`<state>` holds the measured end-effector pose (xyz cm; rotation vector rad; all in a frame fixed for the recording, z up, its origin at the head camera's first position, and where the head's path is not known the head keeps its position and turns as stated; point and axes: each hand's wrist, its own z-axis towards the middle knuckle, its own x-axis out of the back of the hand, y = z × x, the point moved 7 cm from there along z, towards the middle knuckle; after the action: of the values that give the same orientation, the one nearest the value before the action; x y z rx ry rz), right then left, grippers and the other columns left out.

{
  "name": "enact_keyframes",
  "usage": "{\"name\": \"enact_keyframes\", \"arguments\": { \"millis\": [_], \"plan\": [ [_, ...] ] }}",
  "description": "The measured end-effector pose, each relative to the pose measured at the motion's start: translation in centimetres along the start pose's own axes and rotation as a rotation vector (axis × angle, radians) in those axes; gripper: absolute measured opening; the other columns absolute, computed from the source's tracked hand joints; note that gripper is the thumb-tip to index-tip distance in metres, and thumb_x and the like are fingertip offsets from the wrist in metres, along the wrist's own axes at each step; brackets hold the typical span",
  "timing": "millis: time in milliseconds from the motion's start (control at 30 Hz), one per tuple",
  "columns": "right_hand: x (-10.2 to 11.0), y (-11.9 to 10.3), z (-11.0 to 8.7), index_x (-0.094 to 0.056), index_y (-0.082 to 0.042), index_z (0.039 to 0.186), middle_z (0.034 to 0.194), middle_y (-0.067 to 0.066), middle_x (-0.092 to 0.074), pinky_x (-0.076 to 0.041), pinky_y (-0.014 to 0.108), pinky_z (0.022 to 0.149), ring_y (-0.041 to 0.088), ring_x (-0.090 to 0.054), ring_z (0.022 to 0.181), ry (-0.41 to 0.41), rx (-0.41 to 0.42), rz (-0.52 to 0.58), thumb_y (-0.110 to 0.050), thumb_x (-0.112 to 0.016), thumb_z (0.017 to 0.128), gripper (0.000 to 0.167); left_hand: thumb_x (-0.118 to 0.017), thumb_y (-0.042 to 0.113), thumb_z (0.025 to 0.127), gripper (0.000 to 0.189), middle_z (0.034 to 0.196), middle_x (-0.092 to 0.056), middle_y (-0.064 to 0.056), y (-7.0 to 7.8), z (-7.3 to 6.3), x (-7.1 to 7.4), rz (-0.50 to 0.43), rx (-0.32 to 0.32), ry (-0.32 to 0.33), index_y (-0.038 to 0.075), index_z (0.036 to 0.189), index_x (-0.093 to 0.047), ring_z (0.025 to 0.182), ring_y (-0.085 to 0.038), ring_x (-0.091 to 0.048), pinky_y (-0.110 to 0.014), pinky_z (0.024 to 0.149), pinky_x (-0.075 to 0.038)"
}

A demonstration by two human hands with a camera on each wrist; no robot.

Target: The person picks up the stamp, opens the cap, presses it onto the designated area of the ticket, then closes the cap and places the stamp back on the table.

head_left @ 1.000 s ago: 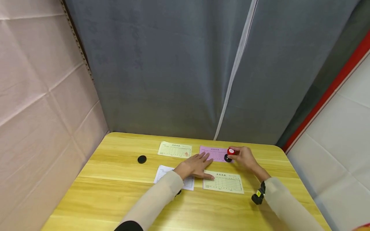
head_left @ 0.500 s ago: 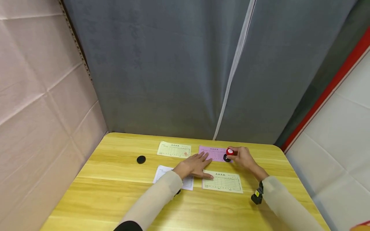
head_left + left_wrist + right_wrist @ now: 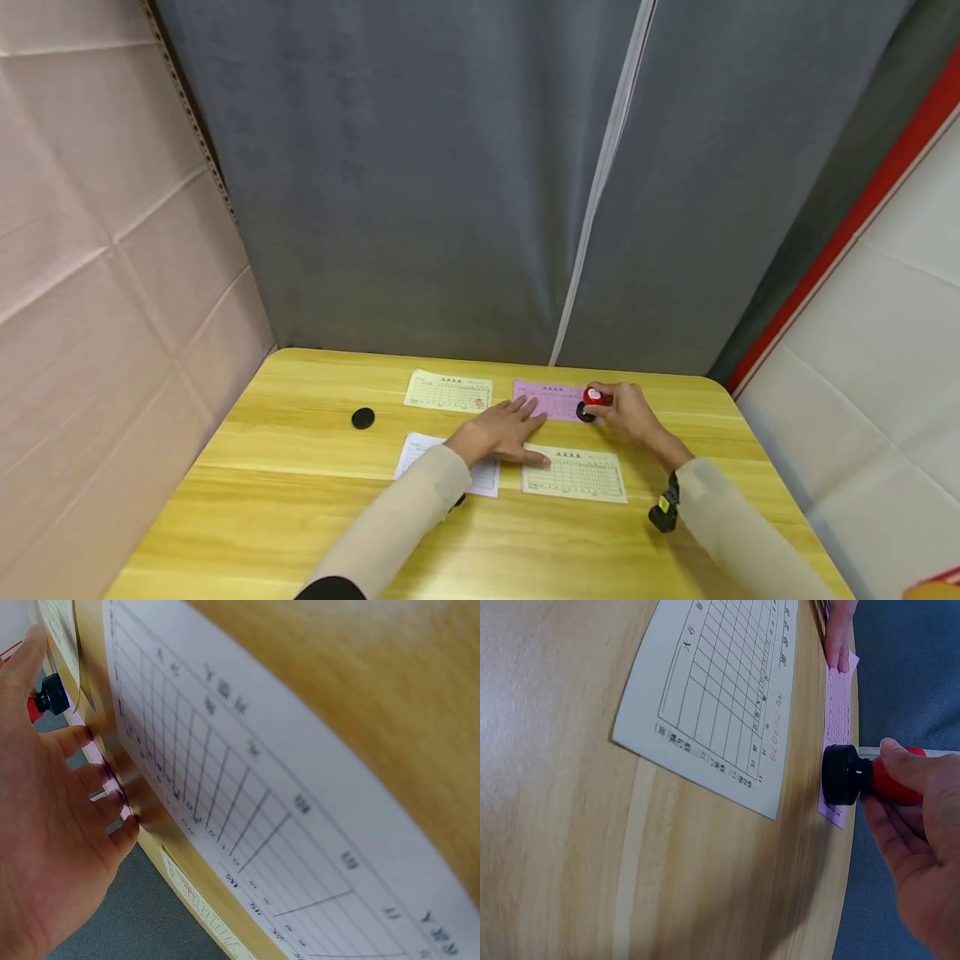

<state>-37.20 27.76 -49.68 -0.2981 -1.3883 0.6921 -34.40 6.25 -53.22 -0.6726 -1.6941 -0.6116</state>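
My right hand (image 3: 632,414) grips a stamp (image 3: 841,776) by its red handle, thumb on one side and fingers on the other. The stamp's black round base stands against the right part of a pink form (image 3: 551,400). Fingers spread, my left hand (image 3: 504,431) rests with its fingertips on the left edge of the same pink form. Its thumb reaches the upper left corner of a pale green form (image 3: 577,477). A white form (image 3: 225,772) lies under the left wrist, partly hidden by the sleeve in the head view.
Another pale green form (image 3: 447,392) with a red stamp mark lies at the back of the wooden table (image 3: 247,500). A black disc (image 3: 363,418) lies to the left. A grey curtain (image 3: 420,183) hangs behind the table's far edge.
The whole scene has shifted slightly left in the head view. Both hands and the stamp keep their places relative to the forms.
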Motion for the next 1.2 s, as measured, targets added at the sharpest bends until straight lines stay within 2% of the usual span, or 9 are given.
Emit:
{"name": "enact_keyframes", "arguments": {
  "millis": [133,333,633,900,1100,1200],
  "plan": [
    [-0.01,-0.17,-0.14,-0.068,0.009,0.134,0.126,0.031,-0.071,-0.064,0.049,0.088,0.033,-0.073,0.101,0.010,0.026,-0.008,-0.007,-0.085,0.090,0.050,-0.042,0.082,0.097,0.096,0.177,-0.017,-0.008,0.04,-0.05,-0.01,0.001,-0.001,-0.001,0.022,0.170,-0.027,0.164,-0.028,-0.017,-0.041,0.132,-0.021],
    [0.03,-0.08,-0.24,-0.067,0.010,0.135,0.131,0.031,-0.069,-0.064,0.050,0.089,0.035,-0.073,0.105,0.009,0.015,0.001,-0.007,-0.084,0.090,0.050,-0.042,0.082,0.098,0.096,0.178,-0.016,-0.008,0.04,-0.06,0.01,0.007,-0.004,-0.003,0.021,0.170,-0.026,0.164,-0.027,-0.017,-0.041,0.132,-0.021],
    [0.11,-0.27,-0.29,-0.068,0.008,0.134,0.129,0.030,-0.070,-0.064,0.049,0.088,0.033,-0.072,0.102,0.019,0.014,-0.010,-0.007,-0.084,0.091,0.049,-0.042,0.082,0.097,0.096,0.178,-0.015,-0.008,-0.11,-0.05,-0.12,0.005,-0.011,0.000,0.022,0.170,-0.025,0.164,-0.027,-0.016,-0.041,0.133,-0.021],
    [0.03,-0.55,-0.20,-0.067,0.008,0.136,0.128,0.030,-0.071,-0.064,0.040,0.083,0.029,-0.070,0.098,0.013,0.017,-0.015,-0.008,-0.084,0.091,0.050,-0.040,0.083,0.097,0.097,0.178,-0.014,-0.007,-0.25,0.03,-0.22,0.022,-0.004,-0.009,0.022,0.171,-0.023,0.164,-0.026,-0.014,-0.040,0.133,-0.019],
    [0.15,-0.40,-0.25,-0.068,0.007,0.135,0.129,0.029,-0.071,-0.064,0.048,0.089,0.032,-0.071,0.101,0.023,-0.004,-0.017,-0.008,-0.084,0.090,0.049,-0.040,0.083,0.097,0.097,0.178,-0.014,-0.008,-0.10,0.11,-0.33,0.003,-0.010,-0.002,0.021,0.171,-0.024,0.164,-0.027,-0.015,-0.042,0.133,-0.020],
    [0.07,-0.47,-0.34,-0.068,0.008,0.135,0.125,0.030,-0.072,-0.064,0.046,0.087,0.031,-0.071,0.099,0.025,0.007,-0.017,-0.007,-0.084,0.091,0.049,-0.039,0.083,0.097,0.097,0.178,-0.014,-0.008,-0.06,0.10,-0.45,0.007,-0.009,-0.004,0.022,0.171,-0.023,0.164,-0.027,-0.015,-0.042,0.133,-0.020]
  ]
}}
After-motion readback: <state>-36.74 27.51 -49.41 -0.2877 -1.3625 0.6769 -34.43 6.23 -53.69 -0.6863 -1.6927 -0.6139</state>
